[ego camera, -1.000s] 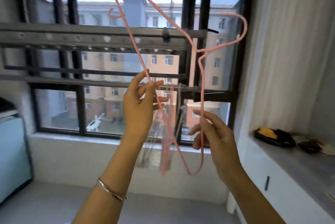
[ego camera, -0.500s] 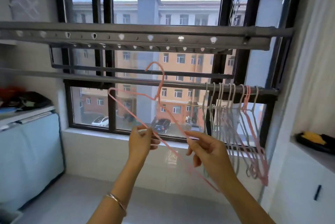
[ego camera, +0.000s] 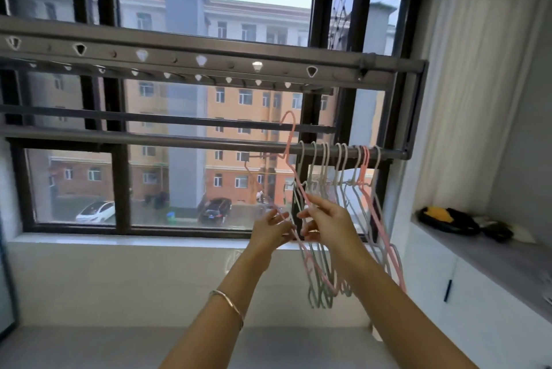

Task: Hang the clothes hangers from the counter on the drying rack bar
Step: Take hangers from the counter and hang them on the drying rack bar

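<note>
A thin pink hanger (ego camera: pixel 289 150) is held up in both hands, tilted, with its hook just above and left of the row of hung hangers. My left hand (ego camera: pixel 270 229) pinches its lower bar and my right hand (ego camera: pixel 327 221) pinches its sloping arm. The hook is close to the drying rack bar (ego camera: pixel 185 141) but I cannot tell if it rests on it. Several pink, grey and white hangers (ego camera: pixel 340 177) hang bunched at the bar's right end.
An upper rack beam with holes (ego camera: pixel 209 55) runs above the bar, before a dark-framed window (ego camera: pixel 119 183). A white counter (ego camera: pixel 490 252) at the right carries a black and yellow item (ego camera: pixel 445 218). A white curtain (ego camera: pixel 478 76) hangs at the right.
The pink hanger has come down from high overhead and moved right toward the hung hangers. Both hands moved right with it, and the view turned right.
</note>
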The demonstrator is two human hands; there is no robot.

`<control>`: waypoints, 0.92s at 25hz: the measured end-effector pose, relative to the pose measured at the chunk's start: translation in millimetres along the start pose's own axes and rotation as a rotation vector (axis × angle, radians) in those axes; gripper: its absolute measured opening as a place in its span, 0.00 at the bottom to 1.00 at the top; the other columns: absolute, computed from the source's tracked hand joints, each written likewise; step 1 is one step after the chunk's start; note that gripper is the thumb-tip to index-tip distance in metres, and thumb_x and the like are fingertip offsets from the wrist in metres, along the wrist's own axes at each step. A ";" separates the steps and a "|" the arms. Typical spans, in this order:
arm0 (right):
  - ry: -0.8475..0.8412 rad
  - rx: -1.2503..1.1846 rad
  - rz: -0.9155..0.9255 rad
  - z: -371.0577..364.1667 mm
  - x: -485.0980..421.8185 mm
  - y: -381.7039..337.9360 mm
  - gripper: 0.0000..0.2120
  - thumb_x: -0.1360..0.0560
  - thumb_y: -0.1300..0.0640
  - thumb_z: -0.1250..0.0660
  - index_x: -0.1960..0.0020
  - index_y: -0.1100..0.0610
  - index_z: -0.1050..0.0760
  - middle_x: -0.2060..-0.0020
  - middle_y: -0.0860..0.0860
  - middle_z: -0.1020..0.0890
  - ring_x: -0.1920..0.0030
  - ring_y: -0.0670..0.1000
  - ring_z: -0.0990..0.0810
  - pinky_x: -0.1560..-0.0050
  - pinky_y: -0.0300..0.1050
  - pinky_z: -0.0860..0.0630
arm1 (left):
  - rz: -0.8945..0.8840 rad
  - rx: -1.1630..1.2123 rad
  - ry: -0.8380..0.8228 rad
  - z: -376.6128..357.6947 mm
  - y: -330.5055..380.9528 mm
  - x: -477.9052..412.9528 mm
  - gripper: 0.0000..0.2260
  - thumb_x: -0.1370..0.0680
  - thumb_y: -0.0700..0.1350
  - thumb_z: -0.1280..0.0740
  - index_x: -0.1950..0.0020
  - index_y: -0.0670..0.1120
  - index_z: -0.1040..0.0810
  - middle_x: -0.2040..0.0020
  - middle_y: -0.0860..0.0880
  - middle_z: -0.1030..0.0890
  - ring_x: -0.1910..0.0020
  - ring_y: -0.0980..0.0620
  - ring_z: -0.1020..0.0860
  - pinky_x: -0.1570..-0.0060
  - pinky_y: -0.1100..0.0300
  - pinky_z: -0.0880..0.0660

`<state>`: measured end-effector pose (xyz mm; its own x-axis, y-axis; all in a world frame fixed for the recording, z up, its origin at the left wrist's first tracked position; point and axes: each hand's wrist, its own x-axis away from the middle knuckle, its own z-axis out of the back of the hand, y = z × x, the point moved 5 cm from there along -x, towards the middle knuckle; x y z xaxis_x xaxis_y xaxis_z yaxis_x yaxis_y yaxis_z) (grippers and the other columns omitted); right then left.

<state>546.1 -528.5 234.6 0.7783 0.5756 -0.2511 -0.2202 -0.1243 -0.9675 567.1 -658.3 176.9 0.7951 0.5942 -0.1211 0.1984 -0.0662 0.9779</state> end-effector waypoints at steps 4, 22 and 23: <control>-0.098 0.039 -0.099 -4.5 -6.9 7.4 0.20 0.20 0.65 0.45 0.29 0.56 0.37 0.50 0.55 0.20 0.68 0.49 0.23 0.62 0.41 0.20 | 0.135 -0.006 -0.026 0.8 -20.8 -5.5 0.06 0.23 0.33 0.37 0.53 0.42 0.23 0.54 0.42 0.20 0.56 0.49 0.20 0.55 0.61 0.22; 0.136 0.426 0.419 187.6 -5.2 22.8 0.10 0.24 0.59 0.36 0.46 0.45 0.26 0.37 0.45 0.30 0.38 0.45 0.30 0.48 0.28 0.29 | -0.599 -0.700 0.086 -169.6 73.5 66.7 0.22 0.20 0.52 0.40 0.27 0.53 0.39 0.29 0.53 0.32 0.31 0.56 0.33 0.37 0.61 0.37; 0.168 0.440 0.417 217.0 -7.0 26.2 0.10 0.24 0.59 0.36 0.45 0.46 0.26 0.36 0.46 0.30 0.38 0.44 0.30 0.51 0.26 0.30 | -0.608 -0.706 0.052 -197.9 65.9 62.1 0.22 0.20 0.52 0.41 0.27 0.53 0.39 0.29 0.53 0.32 0.31 0.54 0.34 0.36 0.61 0.37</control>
<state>407.3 -360.4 217.5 0.6484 0.4114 -0.6406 -0.7187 0.0534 -0.6932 516.1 -467.1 267.6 0.6390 0.4030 -0.6552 0.1640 0.7608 0.6279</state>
